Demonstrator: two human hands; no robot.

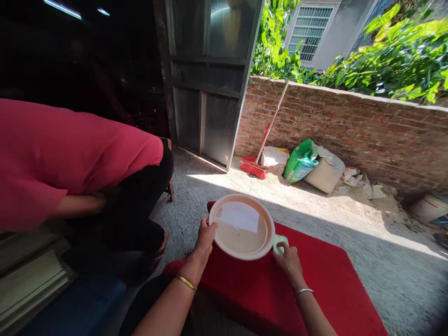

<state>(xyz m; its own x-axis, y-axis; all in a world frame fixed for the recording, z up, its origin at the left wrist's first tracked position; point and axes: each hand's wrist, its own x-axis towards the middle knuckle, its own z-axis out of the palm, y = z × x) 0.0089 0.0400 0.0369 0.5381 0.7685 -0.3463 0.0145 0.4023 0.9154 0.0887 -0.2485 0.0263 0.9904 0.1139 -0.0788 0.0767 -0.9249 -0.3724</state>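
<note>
One person in a pink shirt, bent over, at the far left of my feed. One gold bangle, on my left wrist. My left hand: clamped on the basin's left rim, thumb uppermost. One basin, between my two hands, over the left end of a red cloth; whether it rests there or is held up I cannot tell. Basin round, smooth, pale pinkish beige, with a thick rolled rim; clear water inside, carrying a bright white reflection and a few dark specks. One pale green piece, round-cornered, just beside the basin's right rim. My right hand: fingers bent onto the green piece; how firmly they close I cannot tell. One silver bangle, right wrist.
</note>
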